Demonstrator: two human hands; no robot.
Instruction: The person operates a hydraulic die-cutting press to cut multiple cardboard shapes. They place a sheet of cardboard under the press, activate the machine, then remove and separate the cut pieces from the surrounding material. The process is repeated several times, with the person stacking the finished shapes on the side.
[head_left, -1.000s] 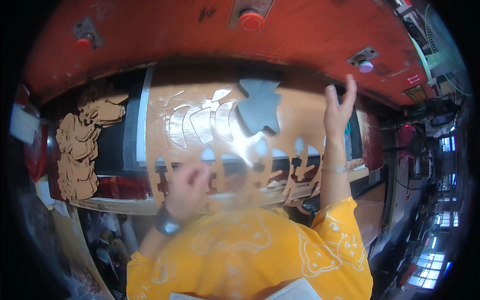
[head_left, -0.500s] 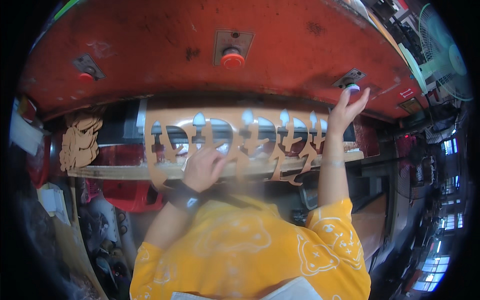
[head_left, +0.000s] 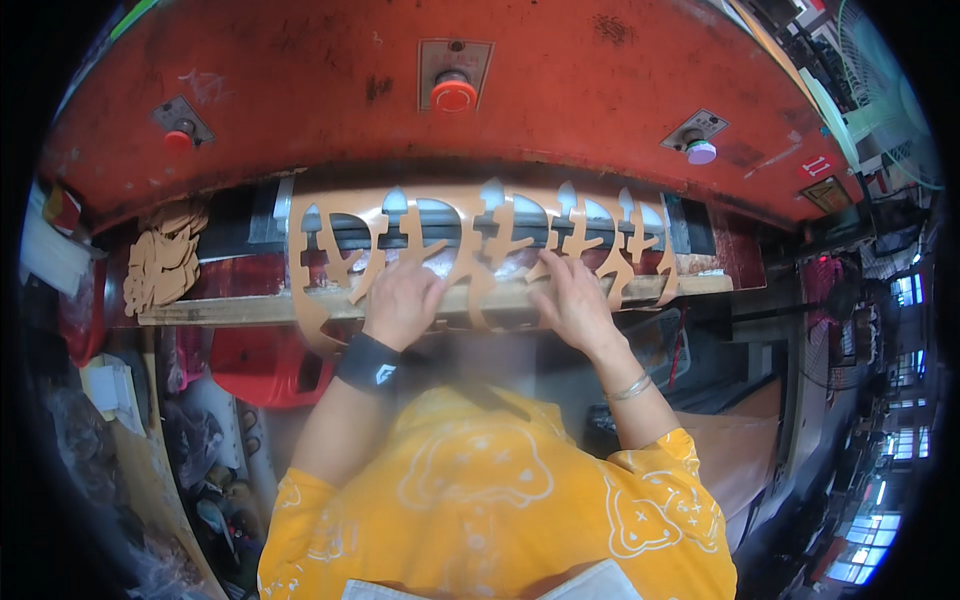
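A tan sheet point(head_left: 312, 285) with rows of cut-out openings lies across the machine's bed, its near edge drooping over a wooden bar point(head_left: 232, 312). My left hand point(head_left: 402, 303), with a black band at the wrist, is closed on a narrow strip at the sheet's near side; its fingertips are partly hidden. To its right, my right hand point(head_left: 578, 305) reaches over the same sheet. Thumb and fingers there are apart, with the fingertips at the strips between openings. Through the openings show pale and dark surfaces beneath.
A red machine front point(head_left: 330, 95) spans the far side, with a red push button point(head_left: 454, 94) in the middle, a smaller red button point(head_left: 178, 138) left and a whitish button point(head_left: 701, 152) right. Stacked tan cut pieces point(head_left: 162, 262) lie left. A red stool point(head_left: 265, 365) stands below.
My right hand has come down from the whitish button to the sheet. My left hand stays at the sheet's near side. The view has shifted slightly.
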